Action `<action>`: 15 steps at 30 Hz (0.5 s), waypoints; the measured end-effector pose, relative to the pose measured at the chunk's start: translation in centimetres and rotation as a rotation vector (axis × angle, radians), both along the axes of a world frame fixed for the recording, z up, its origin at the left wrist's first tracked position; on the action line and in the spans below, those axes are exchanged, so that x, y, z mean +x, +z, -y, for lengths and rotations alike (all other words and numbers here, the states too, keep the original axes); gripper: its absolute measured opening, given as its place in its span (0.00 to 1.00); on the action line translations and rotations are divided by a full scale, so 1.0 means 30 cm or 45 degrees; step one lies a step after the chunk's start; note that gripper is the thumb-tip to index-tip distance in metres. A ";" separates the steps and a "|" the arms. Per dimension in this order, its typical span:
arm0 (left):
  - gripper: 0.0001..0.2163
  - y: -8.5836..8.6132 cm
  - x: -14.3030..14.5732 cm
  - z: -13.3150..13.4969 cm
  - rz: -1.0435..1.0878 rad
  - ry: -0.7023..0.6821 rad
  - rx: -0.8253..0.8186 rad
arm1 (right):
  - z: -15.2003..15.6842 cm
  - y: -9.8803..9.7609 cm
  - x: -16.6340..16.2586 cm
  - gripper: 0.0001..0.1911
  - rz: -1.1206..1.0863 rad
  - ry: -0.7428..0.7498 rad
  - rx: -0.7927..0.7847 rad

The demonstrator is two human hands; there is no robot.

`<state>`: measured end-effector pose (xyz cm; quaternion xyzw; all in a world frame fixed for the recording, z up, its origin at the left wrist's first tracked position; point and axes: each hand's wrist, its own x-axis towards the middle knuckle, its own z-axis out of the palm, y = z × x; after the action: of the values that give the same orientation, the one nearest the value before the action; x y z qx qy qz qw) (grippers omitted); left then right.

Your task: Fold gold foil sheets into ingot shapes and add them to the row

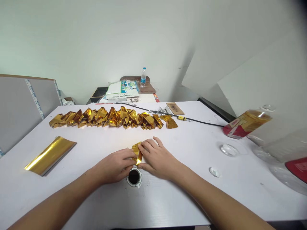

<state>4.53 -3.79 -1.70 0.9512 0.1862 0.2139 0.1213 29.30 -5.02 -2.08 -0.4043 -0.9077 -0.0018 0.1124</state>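
Note:
A small folded piece of gold foil paper (pixel 137 153) lies on the white table between my hands. My left hand (pixel 117 166) has its fingers closed on the left side of it. From the right, my right hand (pixel 158 157) holds the opposite edge, its thumb near the lower end and its fingers bent over the upper part. Just below the paper sits a small round white-rimmed container (pixel 134 177) with a dark inside. A long row of folded gold foil pieces (pixel 105 117) stretches across the table beyond my hands. To the left lies a stack of flat gold foil sheets (pixel 51 156).
At the right are a tilted plastic bottle (pixel 248 123), a clear plastic ring-shaped piece (pixel 229 149) and a white cap (pixel 215 172). A black cable (pixel 199 121) crosses the far side near a brown card (pixel 175 108). A water bottle (pixel 143 77) stands behind the table.

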 end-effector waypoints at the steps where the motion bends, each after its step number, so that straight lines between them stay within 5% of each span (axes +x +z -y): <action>1: 0.10 -0.002 -0.001 -0.001 0.001 0.000 -0.002 | -0.001 -0.004 -0.002 0.34 0.002 -0.004 0.017; 15: 0.09 0.019 -0.010 -0.007 -0.009 -0.059 -0.060 | -0.009 -0.014 -0.031 0.22 0.023 -0.088 0.020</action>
<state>4.23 -3.59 -1.13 0.9529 0.1695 0.2032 0.1481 28.38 -4.74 -2.50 -0.4345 -0.8941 -0.0165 0.1071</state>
